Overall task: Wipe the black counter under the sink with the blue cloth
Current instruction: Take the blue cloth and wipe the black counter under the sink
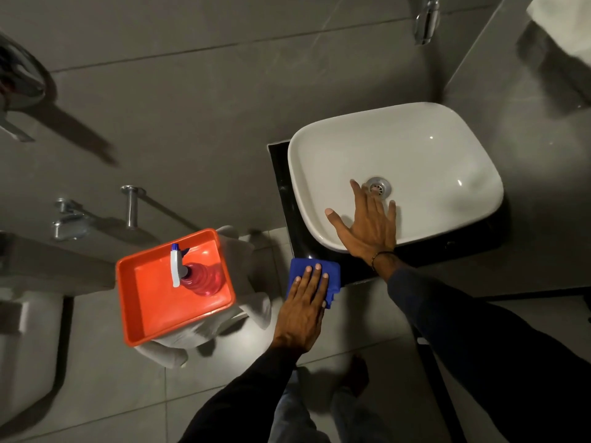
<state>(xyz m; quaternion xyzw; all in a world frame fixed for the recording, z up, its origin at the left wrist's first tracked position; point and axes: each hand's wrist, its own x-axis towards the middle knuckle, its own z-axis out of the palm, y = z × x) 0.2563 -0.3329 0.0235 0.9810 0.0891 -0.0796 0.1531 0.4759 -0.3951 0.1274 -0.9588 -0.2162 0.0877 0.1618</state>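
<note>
Two hands in view, well apart. Left hand (303,310) lies flat w/ fingers spread on the blue cloth (315,279), pressing it at the near-left corner of the black tabletop (281,174); not gripping, just palming it. Right hand (367,223) is open, fingers splayed, over the front rim of the white sink (415,148), prob. bracing; contact can't be confirmed. Orange tray (153,298) w/ spray bottle (192,273) stands off to the left, apart from the cloth. Progress: looks early, cloth only at one corner; left strip and front edge of the tabletop seem still to do. Can't judge wet/dry from the dark surface.
</note>
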